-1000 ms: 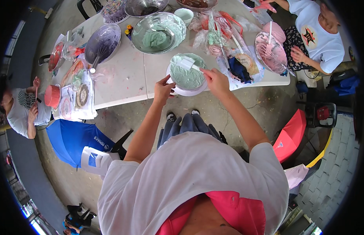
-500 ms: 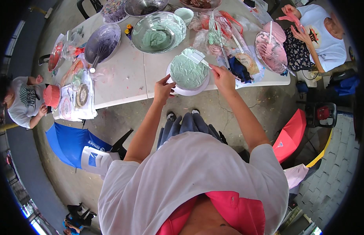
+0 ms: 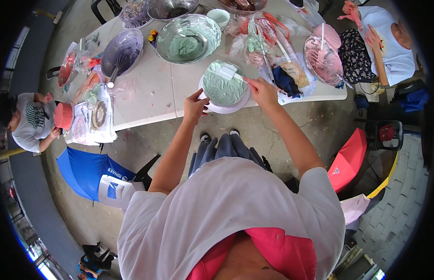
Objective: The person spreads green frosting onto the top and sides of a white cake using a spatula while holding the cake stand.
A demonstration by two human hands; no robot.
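Observation:
A round cake coated in pale green frosting sits on a white cake turntable near the table's front edge. My right hand is closed round the handle of a white spatula. The spatula's flat blade lies on the frosting at the far right part of the cake's top. On the other side, my left hand grips the turntable's left rim, thumb and fingers bent around it. Behind the cake stands a metal bowl of green frosting with a utensil in it.
The white table also bears a bowl of purple frosting with a whisk, a pink frosting bowl, piping bags and a white cup. A person at the left holds a red cake; another person sits right.
The spatula has shifted slightly left and down over the cake's top, my right hand moving a little with it. My left hand stays at the rim. The person at right has moved their hands apart.

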